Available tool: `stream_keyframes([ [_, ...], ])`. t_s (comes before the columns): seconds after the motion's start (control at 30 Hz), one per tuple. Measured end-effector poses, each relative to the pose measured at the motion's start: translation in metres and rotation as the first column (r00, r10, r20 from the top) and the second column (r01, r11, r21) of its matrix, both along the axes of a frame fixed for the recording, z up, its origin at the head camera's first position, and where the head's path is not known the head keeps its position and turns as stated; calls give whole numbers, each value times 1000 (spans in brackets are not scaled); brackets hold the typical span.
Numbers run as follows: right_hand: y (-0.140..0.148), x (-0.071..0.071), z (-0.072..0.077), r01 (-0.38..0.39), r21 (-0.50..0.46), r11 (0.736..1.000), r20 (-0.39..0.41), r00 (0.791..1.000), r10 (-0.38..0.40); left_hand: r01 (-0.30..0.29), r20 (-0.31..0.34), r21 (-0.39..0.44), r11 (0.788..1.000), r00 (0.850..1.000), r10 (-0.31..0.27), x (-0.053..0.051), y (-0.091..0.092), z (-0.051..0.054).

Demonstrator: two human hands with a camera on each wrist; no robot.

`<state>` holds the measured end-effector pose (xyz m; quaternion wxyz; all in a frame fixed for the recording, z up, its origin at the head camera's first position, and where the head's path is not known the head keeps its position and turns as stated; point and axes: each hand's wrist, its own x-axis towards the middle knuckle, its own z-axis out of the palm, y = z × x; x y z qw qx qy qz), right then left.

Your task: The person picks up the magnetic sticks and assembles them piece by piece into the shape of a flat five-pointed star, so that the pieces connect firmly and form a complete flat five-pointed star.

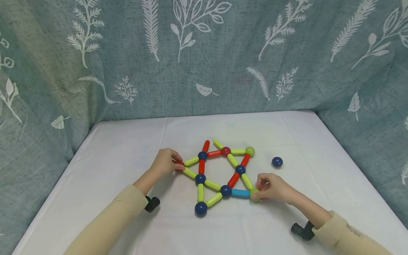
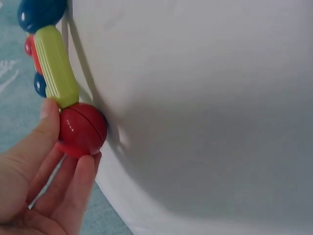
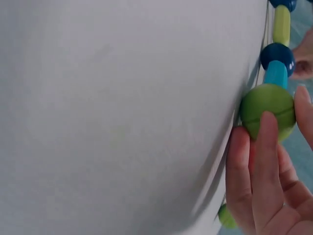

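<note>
A flat star-like frame of coloured rods and balls lies on the white table. At its left corner, my left hand (image 1: 166,162) grips a red ball (image 2: 83,129) between thumb and fingers; a yellow-green rod (image 2: 56,66) joins that ball. My right hand (image 1: 272,187) holds a green ball (image 3: 267,110) at the lower right corner, where a blue rod (image 1: 240,193) and a yellow-green rod (image 1: 247,181) meet. Dark blue balls, such as the bottom one (image 1: 200,209), join other rods. At the top, a red rod (image 1: 206,146) and a yellow-green rod (image 1: 218,143) each have one end free.
A loose dark blue ball (image 1: 277,162) lies right of the frame. Another green ball (image 1: 250,151) forms its upper right corner. Behind the white-covered table (image 1: 127,141) hangs a grey-green curtain (image 1: 204,71) with white leaf prints.
</note>
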<state>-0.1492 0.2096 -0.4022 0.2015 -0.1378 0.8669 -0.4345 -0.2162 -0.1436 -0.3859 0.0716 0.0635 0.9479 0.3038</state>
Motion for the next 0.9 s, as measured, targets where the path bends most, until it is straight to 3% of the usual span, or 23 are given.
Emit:
stream_keyframes([
  [0.2, 0, 8, 1, -32, -55, 998, 53, 998, 35, 15, 8, -26, 1000, 1000, -15, -16, 4, 2],
  [0.4, 0, 9, 1, -27, -33, 999, 57, 998, 29, -2, 22, -28, 1000, 1000, 3, -19, 5, 4],
  [0.47, 3, 6, 1, -26, -13, 1000, 23, 999, 26, -7, 25, -27, 1000, 1000, 8, -19, 5, 4],
  [0.57, 10, 0, 3, 21, -12, 1000, -94, 995, -22, -9, 29, -22, 1000, 1000, 9, -19, 5, 3],
  [0.67, 23, -12, 9, 116, -53, 992, -250, 960, -126, -14, 32, -16, 1000, 999, 15, -20, 5, 2],
  [0.73, 33, -23, 14, 169, -72, 983, -313, 932, -183, -24, 39, -12, 1000, 999, 24, -20, 6, 2],
  [0.8, 46, -33, 19, 202, -66, 977, -329, 920, -213, -35, 50, -5, 999, 998, 36, -20, 6, 2],
  [0.9, 63, -47, 21, 203, -6, 979, -286, 938, -196, -49, 64, 1, 999, 997, 49, -21, 5, 3],
])
